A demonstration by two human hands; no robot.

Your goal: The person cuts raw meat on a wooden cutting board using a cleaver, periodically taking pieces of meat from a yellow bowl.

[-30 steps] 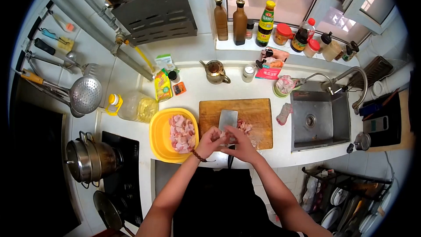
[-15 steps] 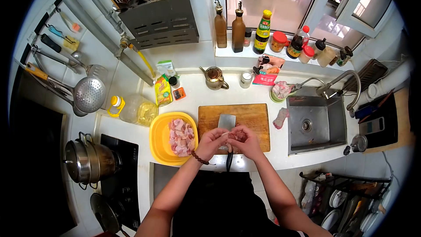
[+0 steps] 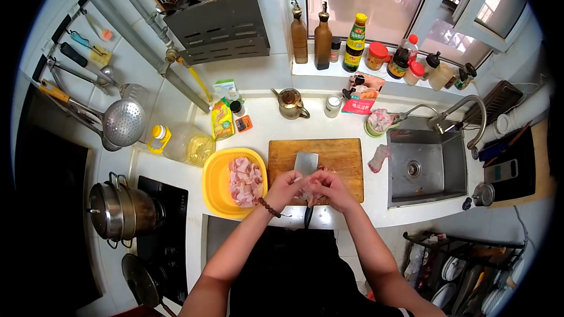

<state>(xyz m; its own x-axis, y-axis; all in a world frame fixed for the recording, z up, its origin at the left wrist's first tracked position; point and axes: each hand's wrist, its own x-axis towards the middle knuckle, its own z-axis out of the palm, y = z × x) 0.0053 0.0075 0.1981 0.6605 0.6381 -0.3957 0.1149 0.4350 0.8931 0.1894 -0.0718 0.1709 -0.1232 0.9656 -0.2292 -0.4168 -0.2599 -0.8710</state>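
Observation:
My left hand [image 3: 285, 188] and my right hand [image 3: 335, 190] meet over the wooden cutting board [image 3: 346, 151], both with fingers closed on one piece of raw meat [image 3: 312, 194]. The meat hangs between the fingertips, partly covered by them. Beneath lies a cleaver, its broad blade [image 3: 306, 162] flat on the board and its black handle [image 3: 308, 217] towards my body. More raw meat lies on the board behind my right hand, mostly hidden. Left of the board stands a yellow basin [image 3: 209, 201] with several chunks of pinkish raw meat [image 3: 245, 179].
The sink [image 3: 413, 199] is at the right, with a piece of meat or skin [image 3: 379, 158] beside it. A teapot [image 3: 291, 105], a jar [image 3: 333, 107] and a red packet [image 3: 359, 103] stand behind the board. An oil jug [image 3: 191, 143] and a stove [image 3: 170, 240] are at the left.
The piece of meat has been turned between my fingers and now hangs lower, over the cleaver's handle end. Both hands stay together above the board. The view has shifted slightly.

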